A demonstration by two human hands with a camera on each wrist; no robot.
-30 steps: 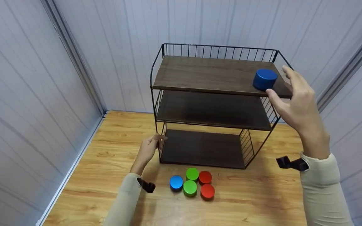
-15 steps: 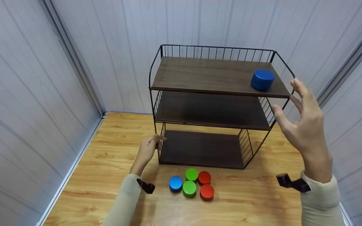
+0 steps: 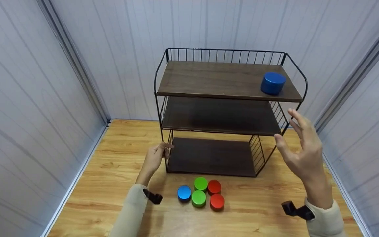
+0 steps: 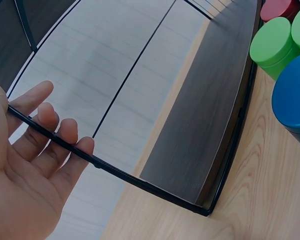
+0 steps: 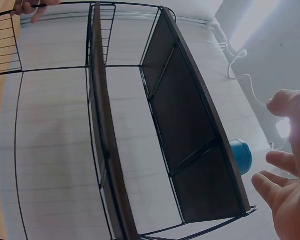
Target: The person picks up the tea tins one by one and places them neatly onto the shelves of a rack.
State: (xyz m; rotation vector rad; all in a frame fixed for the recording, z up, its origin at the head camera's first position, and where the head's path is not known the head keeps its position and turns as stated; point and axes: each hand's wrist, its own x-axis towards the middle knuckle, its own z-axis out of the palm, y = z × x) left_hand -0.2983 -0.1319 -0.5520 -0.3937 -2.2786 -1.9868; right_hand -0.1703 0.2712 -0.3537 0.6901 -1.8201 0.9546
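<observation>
Standing apart, beyond the right hand [image 3: 303,156] — a blue canister [image 3: 272,84] atop the rack [image 3: 212,79].

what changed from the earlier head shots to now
The right hand has moved down and away from the blue canister on the top shelf; it now hovers, holding nothing, near the right side of the rack. Unchanged: that canister, the left hand gripping the rack's left side, and the five canisters in front.
</observation>
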